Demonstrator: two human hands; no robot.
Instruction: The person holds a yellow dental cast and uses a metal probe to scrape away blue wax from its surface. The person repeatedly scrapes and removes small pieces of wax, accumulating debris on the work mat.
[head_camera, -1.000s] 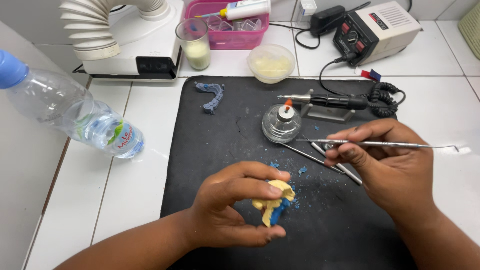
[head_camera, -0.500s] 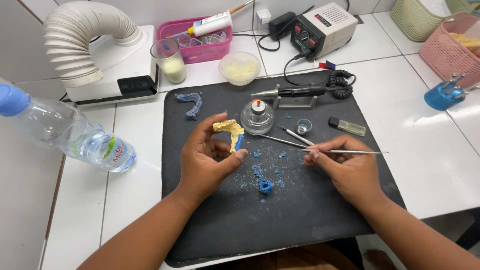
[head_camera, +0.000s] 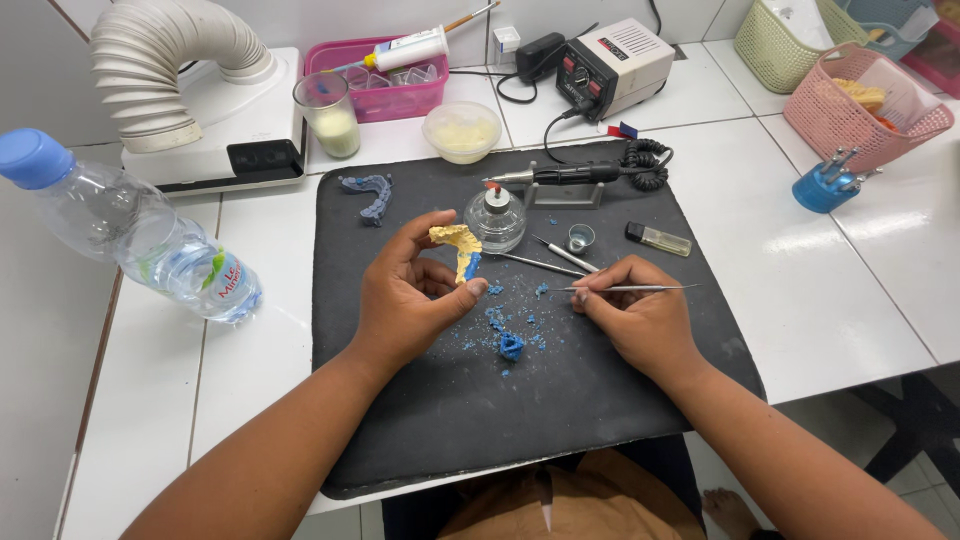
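Hands over black mat (head_camera: 430, 420). Left hand (head_camera: 405, 300) pinches yellow dental cast (head_camera: 455, 240) with blue wax on it, raised above the mat. Right hand (head_camera: 640, 320) closed on thin metal instrument (head_camera: 640, 289), tip pointing right. Blue wax crumbs (head_camera: 510, 345) lie between the hands. Glass spirit lamp (head_camera: 496, 218) just behind the cast. Glass cup (head_camera: 329, 114) holds pale liquid, maybe milky water; small bowl (head_camera: 462, 130) holds creamy paste. Pink tray (head_camera: 375, 75) holds a tube.

Left hand (head_camera: 405, 295) raised, fingers pinched; right hand (head_camera: 640, 320) curled, knuckles up.
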